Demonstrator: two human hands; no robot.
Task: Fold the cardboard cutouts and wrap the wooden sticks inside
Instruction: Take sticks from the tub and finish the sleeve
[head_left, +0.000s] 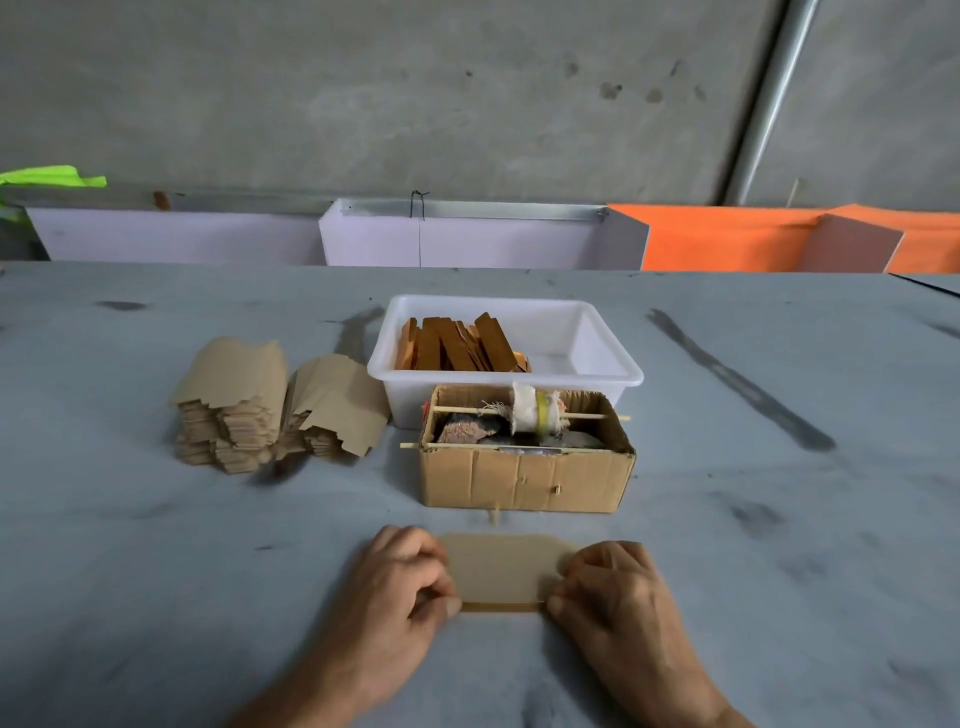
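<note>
A tan cardboard cutout (498, 569) lies flat on the grey table near the front edge. Along its near edge lies a wooden stick (501, 606). My left hand (402, 582) pinches the cutout's left end with curled fingers and thumb. My right hand (610, 587) pinches its right end the same way. Two stacks of unfolded cutouts (275, 405) stand at the left. A white plastic tub (608, 371) behind holds several brown wrapped pieces (457, 345).
A small open cardboard box (524, 480) stands just beyond my hands, with two thin skewers across its top and a roll of white cloth tape (535, 410) on one. Low white and orange panels (467, 239) line the table's far edge.
</note>
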